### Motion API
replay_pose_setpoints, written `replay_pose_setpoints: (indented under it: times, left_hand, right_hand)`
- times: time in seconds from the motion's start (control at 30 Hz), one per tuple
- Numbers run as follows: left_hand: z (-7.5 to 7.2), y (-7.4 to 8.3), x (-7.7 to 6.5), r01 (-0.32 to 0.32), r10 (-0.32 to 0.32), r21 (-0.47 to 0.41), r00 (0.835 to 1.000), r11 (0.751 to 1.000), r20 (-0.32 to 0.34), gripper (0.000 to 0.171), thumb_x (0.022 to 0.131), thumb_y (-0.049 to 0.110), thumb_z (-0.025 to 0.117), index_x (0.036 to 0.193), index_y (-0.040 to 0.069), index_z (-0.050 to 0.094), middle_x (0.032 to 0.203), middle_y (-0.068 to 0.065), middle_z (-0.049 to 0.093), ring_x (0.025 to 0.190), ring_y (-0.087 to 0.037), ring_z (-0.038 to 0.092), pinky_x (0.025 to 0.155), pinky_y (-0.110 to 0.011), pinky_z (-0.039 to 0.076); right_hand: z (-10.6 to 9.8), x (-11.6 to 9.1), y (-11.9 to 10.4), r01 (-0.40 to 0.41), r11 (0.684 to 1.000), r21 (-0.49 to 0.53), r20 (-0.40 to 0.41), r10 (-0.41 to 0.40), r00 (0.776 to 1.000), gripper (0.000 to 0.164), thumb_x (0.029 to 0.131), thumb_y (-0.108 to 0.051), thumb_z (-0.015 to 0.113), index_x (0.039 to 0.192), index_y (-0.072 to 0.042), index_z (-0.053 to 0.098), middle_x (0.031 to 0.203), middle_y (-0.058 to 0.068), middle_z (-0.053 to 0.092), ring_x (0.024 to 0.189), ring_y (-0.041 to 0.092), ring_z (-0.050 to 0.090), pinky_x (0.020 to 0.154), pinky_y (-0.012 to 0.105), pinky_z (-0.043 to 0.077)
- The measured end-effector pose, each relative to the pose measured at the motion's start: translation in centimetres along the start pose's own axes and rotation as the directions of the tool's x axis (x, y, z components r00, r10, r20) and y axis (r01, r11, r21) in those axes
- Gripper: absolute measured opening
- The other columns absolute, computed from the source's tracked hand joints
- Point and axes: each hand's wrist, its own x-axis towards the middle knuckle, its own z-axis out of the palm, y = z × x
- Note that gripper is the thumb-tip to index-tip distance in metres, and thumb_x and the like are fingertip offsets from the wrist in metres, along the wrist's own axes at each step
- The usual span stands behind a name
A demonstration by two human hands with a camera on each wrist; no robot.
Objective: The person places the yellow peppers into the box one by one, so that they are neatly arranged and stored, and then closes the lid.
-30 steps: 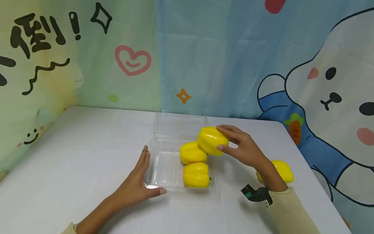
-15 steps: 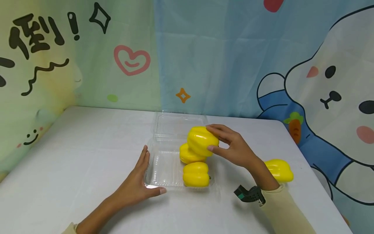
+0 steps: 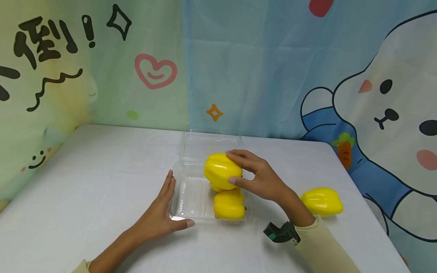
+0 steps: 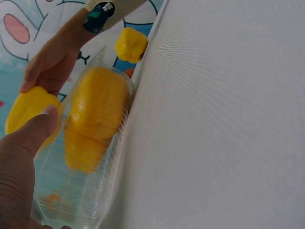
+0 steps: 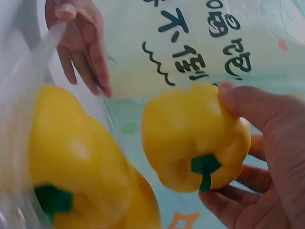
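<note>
A yellow bell pepper [image 3: 220,170] with a green stem [image 5: 206,167] is held between the thumb and fingers of my right hand [image 3: 257,176], above the clear plastic clamshell box [image 3: 191,199]. Two more yellow bell peppers lie in the right half of the box. The front pepper [image 3: 228,205] shows well; the held one mostly covers the back pepper [image 3: 216,188] in the head view. My left hand [image 3: 155,214] has its fingers and thumb spread straight at the box's left side, the thumb near its front corner.
Another yellow bell pepper [image 3: 322,201] lies on the white table [image 3: 85,182], right of the box beyond my right wrist. The clear lid [image 3: 211,147] lies folded back toward the printed curtain [image 3: 239,76]. A black device [image 3: 281,232] sits on my right wrist.
My right hand has carried its pepper leftward over the box, lastly also a little lower and nearer, now overlapping the back pepper. The left hand stays put.
</note>
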Motion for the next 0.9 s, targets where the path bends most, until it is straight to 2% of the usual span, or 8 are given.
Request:
replay_pose_setpoints:
  times: [0.13,0.37,0.9]
  left_hand:
    - [0.1,-0.1,0.0,-0.005,0.005,0.001,1.000,1.000,0.000,0.129,0.067,0.062,0.080,0.153,-0.005,0.010,0.162,0.003,-0.012,0.147,-0.027,0.005,0.112,-0.053,0.021]
    - [0.0,-0.2,0.0,-0.006,0.006,-0.002,1.000,1.000,0.001,0.129,0.067,0.063,0.080,0.153,-0.004,0.010,0.161,0.003,-0.013,0.147,-0.028,0.005,0.111,-0.053,0.021]
    - [0.0,-0.1,0.0,-0.004,0.004,-0.004,1.000,1.000,0.009,0.127,0.069,0.057,0.082,0.153,-0.004,0.009,0.161,0.003,-0.015,0.146,-0.029,0.004,0.111,-0.055,0.020]
  right_hand:
    - [1.1,0.2,-0.1,0.012,1.000,-0.013,0.019,-0.012,1.000,0.059,0.088,-0.014,0.074,0.143,-0.010,0.051,0.142,0.004,0.047,0.120,0.020,0.052,0.095,0.035,0.049]
    - [2.5,0.7,-0.4,0.056,0.998,0.000,0.041,-0.056,0.998,0.059,0.087,-0.015,0.075,0.141,-0.008,0.052,0.142,0.003,0.048,0.121,0.020,0.051,0.100,0.037,0.045]
    - [5.0,1.2,-1.0,0.059,0.998,-0.007,0.102,-0.058,0.993,0.061,0.086,-0.025,0.077,0.140,-0.009,0.054,0.140,0.001,0.048,0.124,0.019,0.049,0.101,0.037,0.044]
